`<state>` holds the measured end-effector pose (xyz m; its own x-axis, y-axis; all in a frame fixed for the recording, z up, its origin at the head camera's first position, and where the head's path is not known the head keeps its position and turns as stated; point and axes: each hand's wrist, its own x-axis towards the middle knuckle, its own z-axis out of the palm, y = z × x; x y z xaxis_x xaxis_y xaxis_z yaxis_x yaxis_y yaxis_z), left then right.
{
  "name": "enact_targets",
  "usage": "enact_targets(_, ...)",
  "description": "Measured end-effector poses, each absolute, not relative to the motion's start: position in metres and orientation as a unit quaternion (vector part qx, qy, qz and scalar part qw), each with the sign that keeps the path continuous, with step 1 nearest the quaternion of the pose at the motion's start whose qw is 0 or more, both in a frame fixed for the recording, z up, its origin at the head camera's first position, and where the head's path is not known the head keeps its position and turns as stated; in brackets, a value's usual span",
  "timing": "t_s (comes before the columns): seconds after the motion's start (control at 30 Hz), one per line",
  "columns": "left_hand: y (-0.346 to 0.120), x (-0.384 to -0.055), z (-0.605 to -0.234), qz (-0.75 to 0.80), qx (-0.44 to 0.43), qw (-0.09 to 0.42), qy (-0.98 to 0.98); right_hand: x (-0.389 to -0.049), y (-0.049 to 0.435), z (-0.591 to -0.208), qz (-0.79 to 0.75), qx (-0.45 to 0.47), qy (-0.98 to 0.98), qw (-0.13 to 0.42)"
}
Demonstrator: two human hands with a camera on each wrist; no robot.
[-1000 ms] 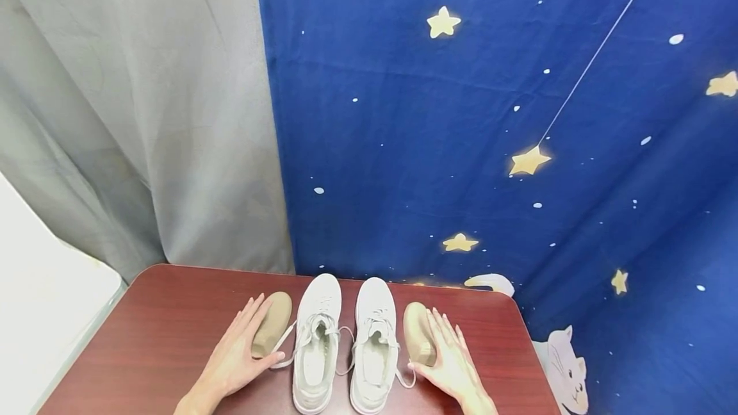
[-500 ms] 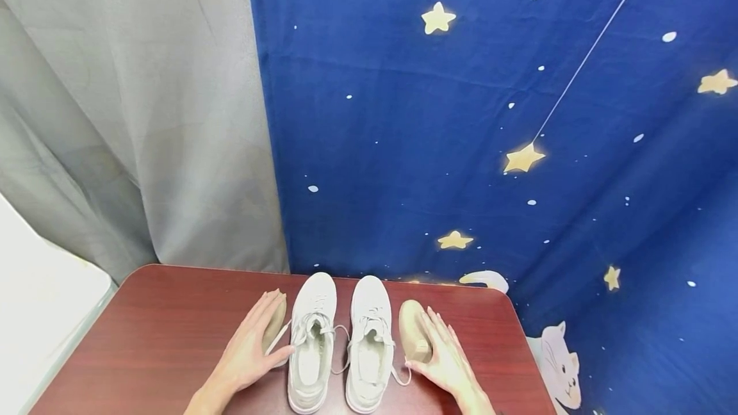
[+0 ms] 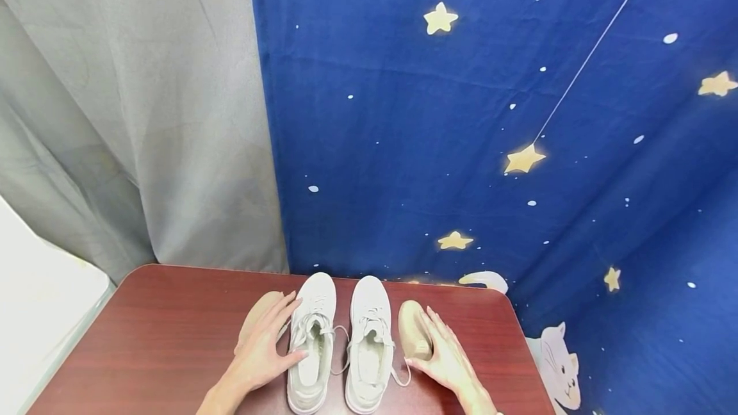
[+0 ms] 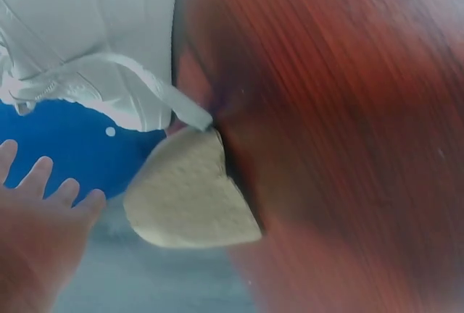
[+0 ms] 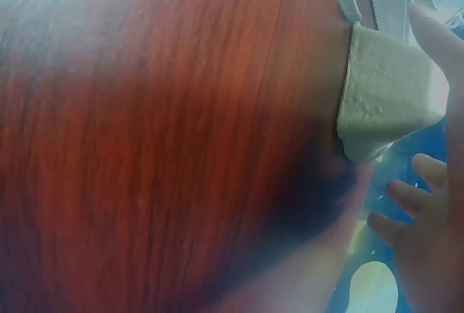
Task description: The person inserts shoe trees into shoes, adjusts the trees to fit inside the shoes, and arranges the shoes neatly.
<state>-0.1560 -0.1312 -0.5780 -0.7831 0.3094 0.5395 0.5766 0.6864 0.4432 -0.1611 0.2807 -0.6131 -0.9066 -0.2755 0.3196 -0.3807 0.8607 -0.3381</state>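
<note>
i see the person's l hand (image 3: 262, 348) wide: fingers straight & spread, thumb out, gripping nothing. in the head view its fingertips & thumb overlap the l shoe (image 3: 314, 340); can't tell if they touch. r hand (image 3: 448, 360) is wide too, fingers approx straight, thumb one side & fingers the other of the r tan piece (image 3: 412, 327); contact unclear.

l tan piece (image 3: 256, 314) lies partly hidden behind l hand, on the l shoe's outer side, toward the desk's far l corner. i get a gap btwn it & the l fingers in the l wrist view. r tan piece lies just outside the r shoe (image 3: 370, 342), on the far r corner side. both pieces: rounded far end, blunt near end.

shoes = white pair, upright, parallel, slight gap btwn, toes at the desk's far edge, approx mid, heels toward the near edge. laces hang loose; r lace (image 3: 401, 378) loops out near the r thumb, l lace (image 4: 152, 85) runs to the l tan piece.

desk (image 3: 179, 325) = red-brown woodgrain. past its far edge: gray curtain (image 3: 202, 114) l, blue star curtain (image 3: 392, 114) r. white surface (image 3: 52, 319) off the l edge, cat shape (image 3: 559, 364) off the r.
</note>
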Motion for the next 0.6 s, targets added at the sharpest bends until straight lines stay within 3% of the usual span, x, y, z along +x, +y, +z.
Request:
enact_targets(0.27,-0.119,-0.150,-0.580,-0.356,-0.238,0.168,-0.888,-0.161,0.283,-0.620,0.202,0.171,-0.957,0.115)
enact_targets(0.6,-0.110,-0.152,-0.578,-0.351,-0.249,0.206,-0.879,-0.163,0.283,-0.619,0.210,0.174,-0.954,0.123)
